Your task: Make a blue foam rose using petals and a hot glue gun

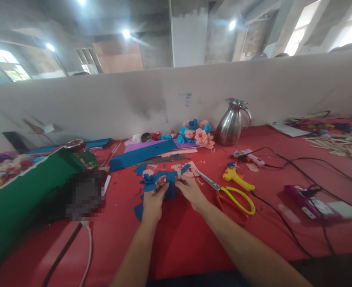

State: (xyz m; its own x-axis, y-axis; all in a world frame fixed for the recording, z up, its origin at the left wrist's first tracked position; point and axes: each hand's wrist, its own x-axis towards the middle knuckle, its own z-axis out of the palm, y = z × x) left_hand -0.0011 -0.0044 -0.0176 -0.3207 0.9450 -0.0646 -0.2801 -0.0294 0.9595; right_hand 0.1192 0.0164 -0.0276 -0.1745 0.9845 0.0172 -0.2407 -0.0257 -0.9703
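Observation:
Between my two hands, low over the table, is a piece of blue paper. My left hand pinches its left side, thumb and fingers together. On the right side, my right hand has its fingertips closed at the paper's edge. A blue paper flower lies just beyond my left hand, with more cut blue pieces around it. Pink paper scraps are spread past my fingers. Scissors with a yellow handle rest to the right of my right hand, over a red handle.
A yellow glue gun with a black cord lies right. Further right is a purple power strip. Behind stand paper flowers and a metal jug. Blue sheets lie farther back; a green box stands left.

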